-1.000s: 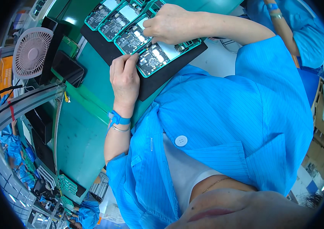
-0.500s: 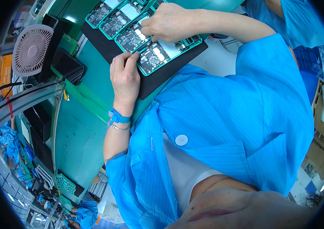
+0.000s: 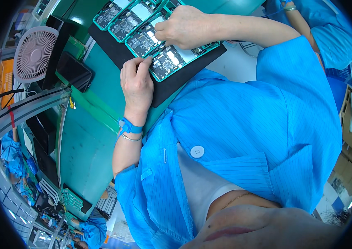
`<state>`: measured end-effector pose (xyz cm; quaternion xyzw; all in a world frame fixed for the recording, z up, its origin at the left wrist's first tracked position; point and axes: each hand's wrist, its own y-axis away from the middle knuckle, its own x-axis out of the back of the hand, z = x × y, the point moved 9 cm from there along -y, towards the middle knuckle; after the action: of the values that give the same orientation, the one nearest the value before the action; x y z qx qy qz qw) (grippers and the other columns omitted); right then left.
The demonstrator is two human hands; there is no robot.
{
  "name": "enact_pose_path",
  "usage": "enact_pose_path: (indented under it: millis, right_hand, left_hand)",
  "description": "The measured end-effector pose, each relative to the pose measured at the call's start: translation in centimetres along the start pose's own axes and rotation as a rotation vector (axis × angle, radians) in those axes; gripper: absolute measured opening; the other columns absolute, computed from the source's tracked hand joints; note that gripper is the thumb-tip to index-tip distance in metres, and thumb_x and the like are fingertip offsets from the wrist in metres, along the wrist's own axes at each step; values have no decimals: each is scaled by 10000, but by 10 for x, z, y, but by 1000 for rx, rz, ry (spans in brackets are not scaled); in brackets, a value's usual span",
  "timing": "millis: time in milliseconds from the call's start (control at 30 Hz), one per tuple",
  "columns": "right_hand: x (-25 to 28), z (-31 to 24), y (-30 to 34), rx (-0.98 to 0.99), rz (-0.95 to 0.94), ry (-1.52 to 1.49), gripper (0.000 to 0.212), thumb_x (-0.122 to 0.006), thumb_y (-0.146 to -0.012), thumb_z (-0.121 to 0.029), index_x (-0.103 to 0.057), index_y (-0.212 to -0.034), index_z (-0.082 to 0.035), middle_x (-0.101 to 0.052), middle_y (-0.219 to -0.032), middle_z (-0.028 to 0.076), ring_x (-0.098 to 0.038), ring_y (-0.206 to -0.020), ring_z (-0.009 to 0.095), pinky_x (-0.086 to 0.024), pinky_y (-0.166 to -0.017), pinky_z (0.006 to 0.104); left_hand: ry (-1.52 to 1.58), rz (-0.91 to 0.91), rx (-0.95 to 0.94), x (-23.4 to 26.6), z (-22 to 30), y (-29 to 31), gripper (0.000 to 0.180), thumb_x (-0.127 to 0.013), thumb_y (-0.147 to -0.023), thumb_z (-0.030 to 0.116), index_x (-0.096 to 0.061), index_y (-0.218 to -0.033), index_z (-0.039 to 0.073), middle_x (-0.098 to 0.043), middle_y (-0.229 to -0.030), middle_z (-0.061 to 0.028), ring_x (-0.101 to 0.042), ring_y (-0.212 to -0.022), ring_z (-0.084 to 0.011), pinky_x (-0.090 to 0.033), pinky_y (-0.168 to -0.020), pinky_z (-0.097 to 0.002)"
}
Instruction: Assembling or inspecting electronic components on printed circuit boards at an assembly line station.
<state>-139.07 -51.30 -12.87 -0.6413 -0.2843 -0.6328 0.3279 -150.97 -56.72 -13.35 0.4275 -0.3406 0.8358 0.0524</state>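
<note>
Several open phone frames with teal edges and exposed circuit boards lie in a row on a black mat [image 3: 165,92]. My left hand [image 3: 136,85], a blue wrist strap [image 3: 129,126] below it, has curled fingers with the tips against the left corner of the nearest phone frame [image 3: 167,62]. Over that frame and the neighbouring phone frame [image 3: 143,39] is my right hand [image 3: 188,28]. Its fingers are closed in a pinch pointing down between the two frames. A small dark thing shows at the fingertips; what it is I cannot make out.
A dark phone [image 3: 74,71] lies left of the mat on the green table [image 3: 86,153]. Beyond it stands a pink fan [image 3: 36,54]. A metal rail [image 3: 30,108] runs along the left. A co-worker in a blue sleeve [image 3: 333,45] sits at the upper right.
My right hand has shifted very slightly, its pinch still over the frames. My left hand has barely moved. At the upper right, the co-worker's arm has moved further into view.
</note>
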Motion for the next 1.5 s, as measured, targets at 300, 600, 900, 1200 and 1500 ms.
enact_pose_path:
  millis: [300,600,900,1200,1500]
  right_hand:
    - [0,-2,0,21,2,-17,240,-719,-801,-202,-693,-1017,-101,-660,-928,39,-694,-714,226,-543,-611,369]
    - [3,-1,-1,28,-5,-20,204,-708,-801,-196,-698,-982,-102,-658,-921,39,-695,-725,235,-543,-615,379]
    - [28,50,-29,3,222,-147,159,-636,-816,-243,-629,-779,-89,-650,-828,95,-661,-720,324,-509,-603,457]
    - [12,52,-52,-17,164,-117,155,-629,-778,-219,-669,-770,-70,-675,-772,131,-676,-717,339,-517,-619,463]
    - [14,50,-54,-19,60,-103,170,-641,-773,-222,-674,-778,-55,-677,-776,149,-680,-714,339,-522,-621,462]
  left_hand:
    - [-3,-49,-98,-1,3,-7,243,-667,-689,-84,-702,-892,45,-576,-837,-71,-579,-777,-241,-456,-668,-360]
    - [97,-121,-171,-3,-3,-12,241,-674,-675,-98,-693,-866,49,-569,-818,-69,-571,-750,-242,-449,-647,-356]
    - [107,158,139,18,-59,-48,66,-734,-828,6,-718,-882,41,-628,-862,-93,-640,-729,-230,-522,-645,-337]
    - [91,145,80,-5,-63,-41,79,-712,-809,-17,-701,-862,41,-610,-860,-85,-621,-778,-258,-511,-670,-364]
    - [32,120,52,-6,-60,-43,105,-715,-780,-16,-694,-849,60,-603,-852,-70,-606,-789,-259,-496,-689,-373]
